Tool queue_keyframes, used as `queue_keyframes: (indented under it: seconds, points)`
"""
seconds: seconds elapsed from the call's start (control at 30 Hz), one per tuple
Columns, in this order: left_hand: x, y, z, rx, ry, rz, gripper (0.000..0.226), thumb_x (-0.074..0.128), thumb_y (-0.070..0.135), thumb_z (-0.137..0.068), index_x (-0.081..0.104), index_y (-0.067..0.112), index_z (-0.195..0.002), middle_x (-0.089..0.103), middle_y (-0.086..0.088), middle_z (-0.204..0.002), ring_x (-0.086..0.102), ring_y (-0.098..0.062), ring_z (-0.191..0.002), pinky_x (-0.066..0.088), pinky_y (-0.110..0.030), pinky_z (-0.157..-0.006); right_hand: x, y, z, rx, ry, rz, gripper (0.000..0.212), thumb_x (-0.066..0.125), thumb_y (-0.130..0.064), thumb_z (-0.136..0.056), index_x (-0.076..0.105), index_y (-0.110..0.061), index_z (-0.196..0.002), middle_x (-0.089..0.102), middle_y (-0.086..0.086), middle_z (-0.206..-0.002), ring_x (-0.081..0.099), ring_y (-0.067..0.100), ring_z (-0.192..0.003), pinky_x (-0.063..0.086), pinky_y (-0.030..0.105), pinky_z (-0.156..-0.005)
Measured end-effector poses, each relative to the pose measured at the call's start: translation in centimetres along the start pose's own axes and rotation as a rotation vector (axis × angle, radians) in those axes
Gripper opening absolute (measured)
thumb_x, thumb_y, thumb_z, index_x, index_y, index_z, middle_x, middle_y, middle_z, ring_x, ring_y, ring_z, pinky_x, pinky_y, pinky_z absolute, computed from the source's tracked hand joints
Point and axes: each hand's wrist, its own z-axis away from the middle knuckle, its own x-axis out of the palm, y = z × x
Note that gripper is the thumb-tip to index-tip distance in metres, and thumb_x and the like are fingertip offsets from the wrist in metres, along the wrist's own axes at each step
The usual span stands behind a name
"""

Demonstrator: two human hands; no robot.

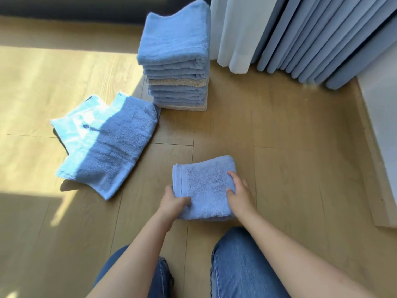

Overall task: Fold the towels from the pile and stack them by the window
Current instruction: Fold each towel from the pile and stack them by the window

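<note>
A folded blue towel point(206, 186) lies on the wooden floor in front of my knees. My left hand point(174, 201) grips its near left edge, thumb on top. My right hand point(239, 193) holds its right edge, fingers curled over the top. Farther back, by the curtains, stands a tall stack of folded towels point(176, 61), mostly blue with two beige layers. Left of the stack, the pile of unfolded blue towels point(107, 143) lies spread flat, half in sunlight.
Blue and white curtains point(300, 35) hang at the back right. A pale baseboard and wall point(378, 147) run along the right side. My jeans-clad knees point(236, 265) sit at the bottom. Bare floor point(290, 136) lies between the folded towel and the stack.
</note>
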Motion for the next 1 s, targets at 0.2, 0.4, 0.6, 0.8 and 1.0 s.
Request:
queue_keyframes:
  seconds: [0.2, 0.4, 0.6, 0.8, 1.0]
  points:
    - [-3.7, 4.2, 3.3, 0.412, 0.041, -0.007, 0.065, 0.058, 0.005, -0.083, 0.031, 0.027, -0.138, 0.051, 0.004, -0.124, 0.052, -0.01, -0.101, 0.041, -0.024, -0.086, -1.0, -5.8, 1.3, -0.208, 0.103, -0.035, 0.048, 0.04, -0.005, -0.094, 0.037, -0.022, -0.138, 0.036, 0.001, -0.137, 0.047, 0.02, -0.114, 0.032, 0.02, -0.085]
    - [-7.0, 12.3, 4.1, 0.727, 0.165, -0.151, 0.079, 0.061, 0.029, -0.074, 0.024, 0.026, -0.144, 0.042, 0.013, -0.127, 0.045, -0.009, -0.117, 0.034, -0.025, -0.098, -4.8, -13.9, -0.3, -0.47, 0.241, -0.004, 0.044, 0.042, -0.007, -0.094, 0.042, -0.02, -0.135, 0.038, 0.004, -0.133, 0.049, 0.02, -0.095, 0.034, 0.023, -0.079]
    - [-9.2, 23.4, 2.6, 0.934, 0.255, -0.183, 0.07, 0.06, 0.008, -0.087, 0.022, 0.02, -0.144, 0.041, -0.003, -0.139, 0.046, -0.022, -0.124, 0.039, -0.046, -0.104, -9.8, -22.9, -4.5, -0.638, 0.367, -0.001, 0.044, 0.039, -0.007, -0.094, 0.041, -0.02, -0.136, 0.038, 0.009, -0.132, 0.045, 0.018, -0.107, 0.023, 0.01, -0.075]
    - [-10.8, 31.9, -0.3, 0.907, 0.288, -0.132, 0.069, 0.058, 0.009, -0.088, 0.02, 0.022, -0.145, 0.042, -0.004, -0.139, 0.048, -0.021, -0.121, 0.042, -0.046, -0.102, -12.4, -30.3, -9.7, -0.651, 0.379, 0.072, 0.043, 0.036, -0.009, -0.095, 0.042, -0.023, -0.135, 0.035, 0.008, -0.134, 0.046, 0.022, -0.117, 0.029, 0.016, -0.094]
    - [-11.0, 33.4, -4.9, 0.821, 0.285, -0.094, 0.067, 0.058, 0.007, -0.088, 0.024, 0.022, -0.144, 0.044, -0.003, -0.135, 0.048, -0.019, -0.116, 0.043, -0.042, -0.101, -11.7, -31.9, -13.9, -0.584, 0.345, 0.12, 0.043, 0.035, -0.01, -0.096, 0.042, -0.023, -0.136, 0.036, 0.007, -0.133, 0.046, 0.021, -0.116, 0.031, 0.021, -0.095]
